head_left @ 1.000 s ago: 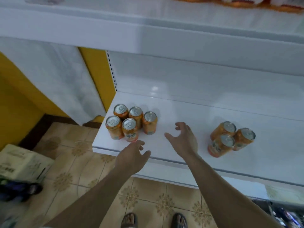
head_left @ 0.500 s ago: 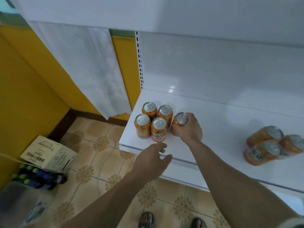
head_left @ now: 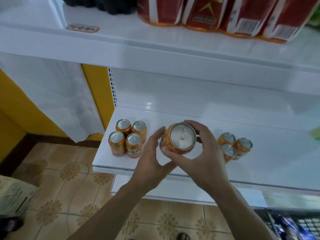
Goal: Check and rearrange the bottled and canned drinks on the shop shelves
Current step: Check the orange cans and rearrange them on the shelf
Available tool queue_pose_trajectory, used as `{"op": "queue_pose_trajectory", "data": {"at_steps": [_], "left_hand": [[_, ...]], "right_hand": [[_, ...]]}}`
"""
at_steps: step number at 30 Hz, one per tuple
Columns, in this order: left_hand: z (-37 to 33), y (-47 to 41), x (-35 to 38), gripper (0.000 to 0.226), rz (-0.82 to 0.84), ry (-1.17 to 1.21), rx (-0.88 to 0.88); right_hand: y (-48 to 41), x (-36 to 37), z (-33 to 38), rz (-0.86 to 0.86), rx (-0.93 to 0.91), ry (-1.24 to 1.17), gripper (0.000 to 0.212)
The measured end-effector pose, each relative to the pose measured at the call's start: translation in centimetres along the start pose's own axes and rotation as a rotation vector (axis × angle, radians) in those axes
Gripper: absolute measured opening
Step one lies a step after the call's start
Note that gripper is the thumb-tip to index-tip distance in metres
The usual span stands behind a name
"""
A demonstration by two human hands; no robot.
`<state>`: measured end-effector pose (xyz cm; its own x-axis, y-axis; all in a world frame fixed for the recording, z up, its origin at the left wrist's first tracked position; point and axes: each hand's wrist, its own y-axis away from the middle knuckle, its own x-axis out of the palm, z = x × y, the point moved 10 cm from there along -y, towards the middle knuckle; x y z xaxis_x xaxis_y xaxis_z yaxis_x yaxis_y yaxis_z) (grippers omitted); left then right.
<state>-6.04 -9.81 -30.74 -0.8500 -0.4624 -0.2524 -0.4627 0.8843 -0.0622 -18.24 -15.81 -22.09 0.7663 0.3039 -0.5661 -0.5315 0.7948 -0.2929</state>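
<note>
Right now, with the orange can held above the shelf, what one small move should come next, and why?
Probably tilt the orange can toward the eyes to check its side. Only its lid faces the camera; the right hand grips it and the left hand touches its side, so both are placed to turn it. The four cans and three cans sit on the shelf.

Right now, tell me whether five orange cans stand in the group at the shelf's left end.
No: four cans stand there; the right hand grips a fifth can apart from them.
</note>
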Motion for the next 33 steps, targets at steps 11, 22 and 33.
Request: {"op": "queue_pose_trajectory", "data": {"at_steps": [11,22,33], "left_hand": [[-6.9,0.4,3.8,0.072,-0.016,0.147,0.263],[-13.1,1.8,4.0,0.093,0.011,0.151,0.457],[-14.3,2.3,5.2,0.088,0.076,0.132,0.483]], "right_hand": [[2.1,-7.7,2.8,-0.113,-0.237,-0.023,0.067],[2.6,-0.4,-5.3,0.086,0.769,-1.412,0.050],[2.4,0.6,-5.3,0.152,0.743,-1.572,0.034]]}}
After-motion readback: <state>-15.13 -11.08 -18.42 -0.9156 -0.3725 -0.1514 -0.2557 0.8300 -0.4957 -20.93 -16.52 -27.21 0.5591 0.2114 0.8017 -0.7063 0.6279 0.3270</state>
